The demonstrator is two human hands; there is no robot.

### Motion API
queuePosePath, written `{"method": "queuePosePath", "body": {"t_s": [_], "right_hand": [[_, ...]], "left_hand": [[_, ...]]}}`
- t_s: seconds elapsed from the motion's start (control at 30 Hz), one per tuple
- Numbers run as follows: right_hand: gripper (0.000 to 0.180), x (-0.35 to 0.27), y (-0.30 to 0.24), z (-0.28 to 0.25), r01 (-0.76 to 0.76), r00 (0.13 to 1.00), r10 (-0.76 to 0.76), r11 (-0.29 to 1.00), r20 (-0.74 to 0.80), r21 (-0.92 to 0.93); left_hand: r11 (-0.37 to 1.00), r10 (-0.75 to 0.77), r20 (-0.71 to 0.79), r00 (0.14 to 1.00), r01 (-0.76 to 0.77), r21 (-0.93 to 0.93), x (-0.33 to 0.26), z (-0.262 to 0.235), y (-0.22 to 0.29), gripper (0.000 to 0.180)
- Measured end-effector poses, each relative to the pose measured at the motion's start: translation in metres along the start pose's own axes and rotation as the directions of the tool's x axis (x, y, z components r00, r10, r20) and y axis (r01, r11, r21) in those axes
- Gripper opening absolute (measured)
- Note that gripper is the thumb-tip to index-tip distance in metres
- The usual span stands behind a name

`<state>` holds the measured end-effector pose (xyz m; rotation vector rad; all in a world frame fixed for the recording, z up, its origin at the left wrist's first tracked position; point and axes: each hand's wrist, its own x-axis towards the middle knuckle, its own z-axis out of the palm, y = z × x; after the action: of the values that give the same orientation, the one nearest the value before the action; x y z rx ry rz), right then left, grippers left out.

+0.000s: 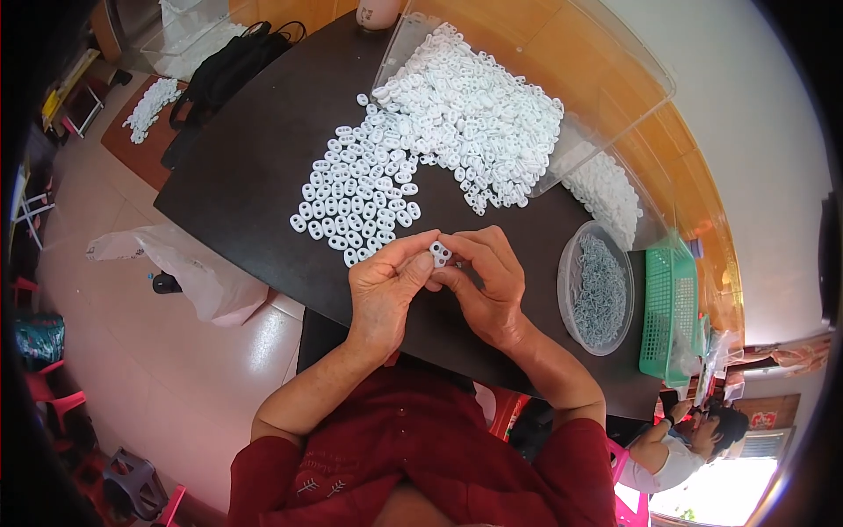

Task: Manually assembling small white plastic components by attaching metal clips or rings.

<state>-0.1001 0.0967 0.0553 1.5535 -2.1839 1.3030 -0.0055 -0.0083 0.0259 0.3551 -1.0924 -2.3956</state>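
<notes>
Above the near edge of the dark table (255, 202), my hands meet around one small white plastic piece with two holes (441, 255). My left hand (379, 294) pinches it between thumb and forefinger. The curled fingers of my right hand (485, 285) close on its other side; whether they hold a second small part is hidden. Just beyond my hands, a loose layer of similar oval two-holed white pieces (338, 206) lies flat on the table. It runs back into a large heap of white pieces (474, 114) at the mouth of a clear plastic box (597, 53).
To the right stand a clear round tub (566, 321) of small grey metal-looking parts (601, 290) and a green basket (669, 307). More white pieces (606, 193) lie behind the tub. A plastic bag (189, 263) hangs at the table's left. Another person (680, 448) sits at lower right.
</notes>
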Motion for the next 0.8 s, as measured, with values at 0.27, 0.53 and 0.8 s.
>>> {"method": "queuePosePath", "body": {"t_s": [0.27, 0.53, 0.8], "right_hand": [[0.034, -0.003, -0.009, -0.002, -0.142, 0.988, 0.131, 0.978, 0.078, 0.152], [0.033, -0.006, -0.012, 0.002, -0.054, 0.998, 0.06, 0.98, -0.026, 0.191], [0.032, -0.011, -0.015, 0.01, -0.039, 0.993, 0.063, 0.97, -0.095, 0.238]], "left_hand": [[0.99, 0.114, 0.019, 0.993, -0.116, 0.08, -0.005, -0.004, 0.001, 0.025], [0.898, 0.309, 0.094, 0.946, -0.323, 0.298, -0.009, 0.0, 0.001, 0.026], [0.718, 0.522, 0.097, 0.848, -0.498, 0.487, -0.011, -0.001, -0.008, 0.021]]}}
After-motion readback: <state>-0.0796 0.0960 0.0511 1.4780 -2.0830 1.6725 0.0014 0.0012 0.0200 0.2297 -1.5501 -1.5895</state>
